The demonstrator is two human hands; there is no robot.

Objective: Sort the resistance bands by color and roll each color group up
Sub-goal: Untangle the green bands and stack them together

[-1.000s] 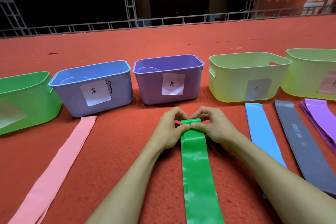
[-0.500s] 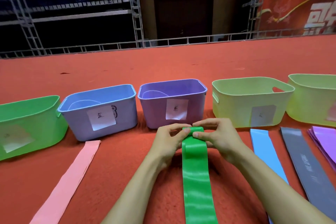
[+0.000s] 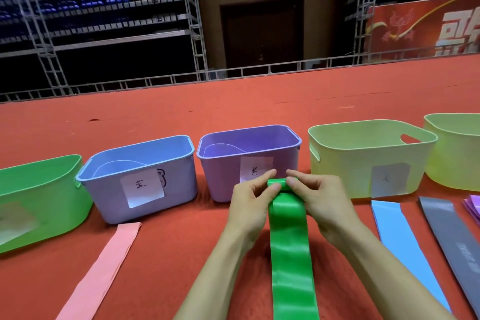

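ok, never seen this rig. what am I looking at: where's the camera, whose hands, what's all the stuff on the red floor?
There is no robot here. A person works with bare hands, and the single wide-angle camera sits on their head, looking forward and down.

On the red carpet stands a row of bins: a green bin, a blue bin, a purple bin, a yellow-green bin and a second yellow-green bin. In front of them lie resistance bands: a pink band, a blue band, a grey band and a purple stack at the right edge.

The left hand and right hand both pinch the rolled-up far end of the green band. Its unrolled part runs back toward the camera.
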